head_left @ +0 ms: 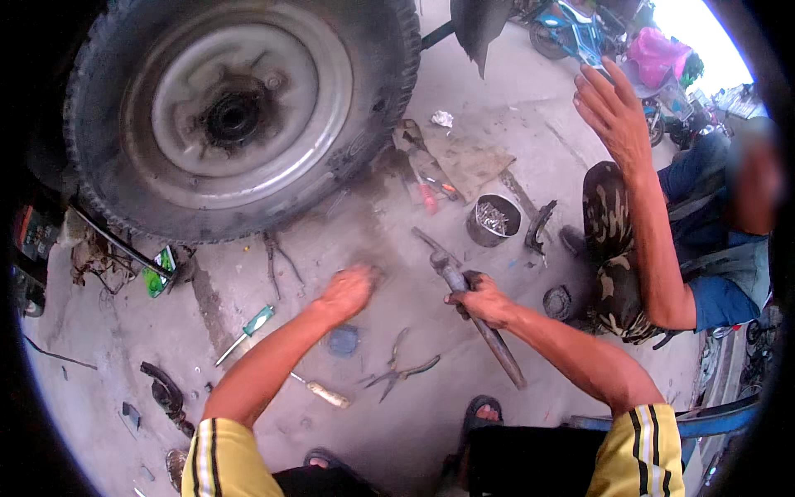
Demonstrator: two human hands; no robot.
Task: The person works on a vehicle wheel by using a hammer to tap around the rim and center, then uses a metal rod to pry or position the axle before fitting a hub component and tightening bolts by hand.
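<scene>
My right hand [483,300] is wrapped round a long, dark metal bar-like tool [500,351]. It has a thicker far end and a thin flat piece jutting out to the far left; its exact kind is unclear. To the left, my left hand [349,291] is over the concrete floor, with its fingers smeared by motion. Near that hand lie pincers [280,263] and a green-handled screwdriver [246,334]. Pliers [401,374], a pale-handled screwdriver [325,393] and a small bluish piece [342,340] lie closer to me.
A large vehicle wheel [331,157] fills the far left. A metal pot of small hardware [494,220] stands near a dark bracket-like part [541,227]. Another person's raised hand [617,124] is at the right. A cloth [464,161] and red-handled tool [426,199] lie beyond.
</scene>
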